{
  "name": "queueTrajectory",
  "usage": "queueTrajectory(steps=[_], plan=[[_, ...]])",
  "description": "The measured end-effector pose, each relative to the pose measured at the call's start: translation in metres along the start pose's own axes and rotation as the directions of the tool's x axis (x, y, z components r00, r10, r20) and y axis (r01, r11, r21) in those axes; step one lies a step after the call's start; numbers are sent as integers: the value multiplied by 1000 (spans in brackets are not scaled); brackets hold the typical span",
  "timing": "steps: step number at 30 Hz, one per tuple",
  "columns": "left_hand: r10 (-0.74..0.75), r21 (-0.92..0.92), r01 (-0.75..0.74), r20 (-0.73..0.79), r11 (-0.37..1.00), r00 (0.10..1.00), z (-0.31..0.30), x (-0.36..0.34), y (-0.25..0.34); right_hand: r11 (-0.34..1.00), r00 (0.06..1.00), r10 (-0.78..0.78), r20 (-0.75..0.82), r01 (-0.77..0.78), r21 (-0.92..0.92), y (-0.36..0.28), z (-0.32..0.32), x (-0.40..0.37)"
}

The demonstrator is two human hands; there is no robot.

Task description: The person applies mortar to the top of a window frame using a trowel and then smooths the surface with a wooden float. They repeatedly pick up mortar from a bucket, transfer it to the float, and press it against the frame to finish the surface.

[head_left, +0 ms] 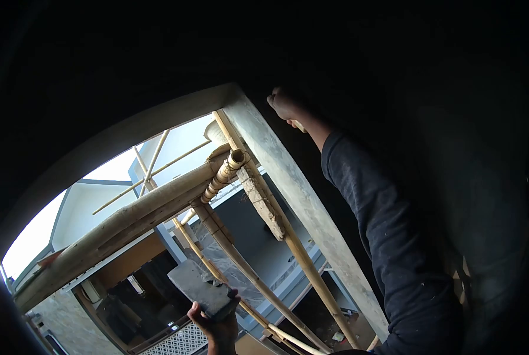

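My left hand is raised at the bottom of the view, its thumb and fingers gripping the lower end of a grey rectangular mortar board. A lump of wet-looking mortar sits on the board's right part. Higher up, my right hand is closed in a fist close to the dark wall, beside the opening's upper right corner. The end of a pale tool handle pokes out below that fist; the rest of the tool is lost in the dark. A dark sleeve covers the right arm.
A plastered window opening has a grey right jamb. Just outside stands lashed bamboo scaffolding, with a thick horizontal pole, a cut pole end and a rough wooden block. A building with a dark doorway lies beyond. Deep shadow hides the wall at right.
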State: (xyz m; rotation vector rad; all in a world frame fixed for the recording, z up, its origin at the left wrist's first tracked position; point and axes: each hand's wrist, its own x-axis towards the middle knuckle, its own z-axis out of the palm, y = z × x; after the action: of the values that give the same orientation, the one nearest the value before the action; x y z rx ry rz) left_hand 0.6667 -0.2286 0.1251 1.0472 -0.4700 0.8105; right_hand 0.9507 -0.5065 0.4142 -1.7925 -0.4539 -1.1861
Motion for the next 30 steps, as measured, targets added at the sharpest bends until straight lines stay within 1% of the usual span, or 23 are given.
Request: queueTrajectory(steps=[1, 2, 6, 8, 9, 11, 13, 15, 18, 19, 20, 21, 22, 23, 24, 25, 26, 27, 29, 30], plan=[[12, 9, -12, -30, 1000, 999, -2, 1, 2, 999, 999, 36, 21, -37, 27, 24, 6, 10], [21, 23, -20, -65, 1000, 998, -5, -1, 4, 999, 999, 34, 23, -35, 31, 30, 5, 7], [32, 36, -30, -48, 999, 998, -14, 3, 8, 959, 993, 84, 81, -103, 262, 24, -19, -19], [7, 30, -5, -57, 1000, 998, -12, 2, 11, 918, 989, 95, 118, -132, 373, 19, -25, -27], [23, 26, -21, -65, 999, 998, -12, 2, 12, 918, 990, 77, 121, -118, 379, 16, -23, -28], [-20, 29, 23, -75, 999, 997, -11, 1, 11, 970, 988, -18, 156, -20, 242, 13, -22, -28], [-18, 17, 19, -68, 1000, 998, -11, 1, 13, 969, 972, 157, 174, -186, 165, 16, -15, -11], [-5, 44, 5, -3, 999, 1000, -8, 1, 18, 904, 959, 166, 230, -241, 353, 7, -26, -25], [46, 50, -48, 43, 998, 998, 0, 0, 25, 900, 958, 2, 286, -126, 417, -35, -41, -47], [64, 57, -68, 65, 996, 996, 2, 0, 27, 909, 943, -77, 325, -68, 412, -53, -44, -50], [63, 51, -66, 71, 996, 996, 4, 1, 27, 910, 937, -132, 324, -15, 415, -71, -46, -59], [67, 28, -69, 73, 997, 995, 6, 1, 26, 947, 944, -185, 273, 97, 308, -92, -43, -65], [73, 5, -73, 77, 997, 994, 8, 2, 26, 915, 911, -376, 168, 336, 224, -104, -36, -70], [72, 1, -72, 84, 997, 994, 8, 3, 25, 918, 911, -385, 147, 362, 159, -120, -32, -74], [59, -7, -59, 101, 998, 993, 9, 4, 24, 915, 883, -391, 258, 342, 215, -140, -51, -94], [46, -12, -44, 115, 999, 992, 11, 4, 24, 887, 865, -459, 204, 433, 158, -152, -45, -96], [50, 5, -51, 126, 999, 991, 13, 3, 24, 881, 858, -468, 211, 437, 180, -165, -54, -108], [48, 5, -49, 129, 999, 990, 15, 1, 26, 844, 831, -507, 229, 425, 326, -173, -64, -117], [43, 30, -47, 120, 998, 992, 20, -1, 28, 796, 804, -584, 111, 540, 272, -179, -46, -112], [43, 30, -47, 122, 998, 992, 21, -2, 29, 770, 784, -621, 5, 609, 192, -182, -41, -115]])
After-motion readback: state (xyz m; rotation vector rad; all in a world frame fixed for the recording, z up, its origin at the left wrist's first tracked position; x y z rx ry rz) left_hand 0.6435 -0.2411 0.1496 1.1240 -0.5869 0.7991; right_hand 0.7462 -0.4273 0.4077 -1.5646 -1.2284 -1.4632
